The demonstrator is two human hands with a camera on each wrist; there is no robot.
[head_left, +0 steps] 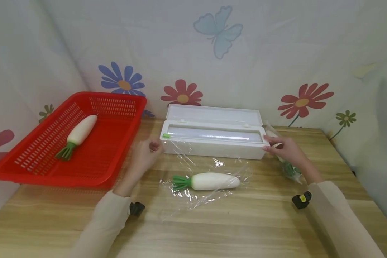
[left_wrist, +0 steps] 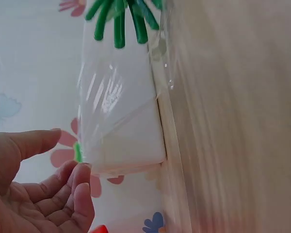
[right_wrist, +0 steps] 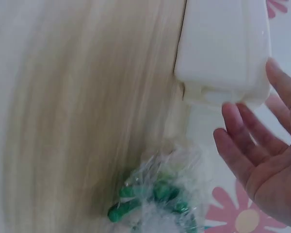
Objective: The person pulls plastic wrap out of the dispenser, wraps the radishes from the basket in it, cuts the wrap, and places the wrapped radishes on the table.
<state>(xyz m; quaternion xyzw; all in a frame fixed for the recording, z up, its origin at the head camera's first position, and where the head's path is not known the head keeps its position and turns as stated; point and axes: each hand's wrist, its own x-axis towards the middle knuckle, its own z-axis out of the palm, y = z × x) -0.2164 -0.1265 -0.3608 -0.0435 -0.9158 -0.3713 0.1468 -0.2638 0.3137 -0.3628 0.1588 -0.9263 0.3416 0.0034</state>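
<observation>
In the head view a white cling film dispenser (head_left: 213, 148) stands with its lid raised, a film roll (head_left: 213, 134) inside. My left hand (head_left: 145, 156) is by its left end, thumb apart from bent fingers and nothing between them. My right hand (head_left: 285, 148) touches the dispenser's right end with fingertips and thumb, its fingers fairly straight in the right wrist view. In front of the dispenser, a white radish (head_left: 214, 181) with green stalks lies on a sheet of clear cling film (head_left: 200, 204), whose far edge reaches up to the dispenser's front.
A red plastic basket (head_left: 93, 177) stands on the left with another white radish (head_left: 82, 130) in it. Behind my right hand lies a film-wrapped radish (head_left: 290, 168). Everything stands on a wooden table (head_left: 245, 229), with a flower-patterned cloth (head_left: 261, 64) behind it.
</observation>
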